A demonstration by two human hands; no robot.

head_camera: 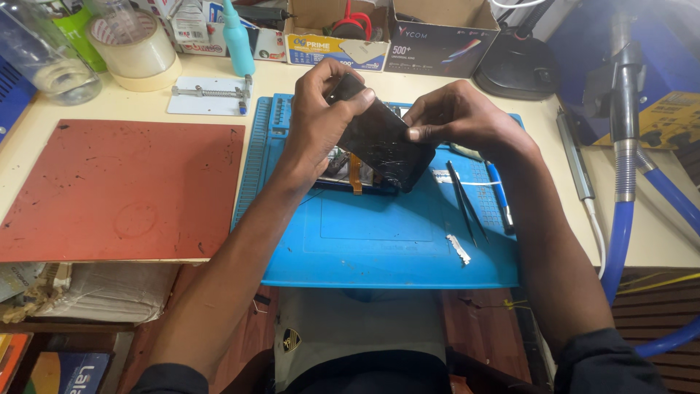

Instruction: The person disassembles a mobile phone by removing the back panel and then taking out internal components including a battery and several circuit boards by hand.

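Over the far part of a blue work mat (379,241), both my hands hold a black, scratched phone screen panel (383,142), tilted up. My left hand (321,117) grips its upper left end, thumb on top. My right hand (456,117) pinches its right edge. Under the panel lies an opened phone body (350,175) with an orange flex cable showing. Black tweezers (463,201) and a blue-handled tool (499,197) lie on the mat just right of the phone, and a small metal piece (458,249) lies nearer me.
A red mat (117,190) covers the table's left side. Behind it stand a tape roll (135,51), a clear bottle (44,55), a teal bottle (237,40) and a metal clamp fixture (210,95). Cardboard boxes (437,36) line the back. A blue hose (620,241) hangs at right.
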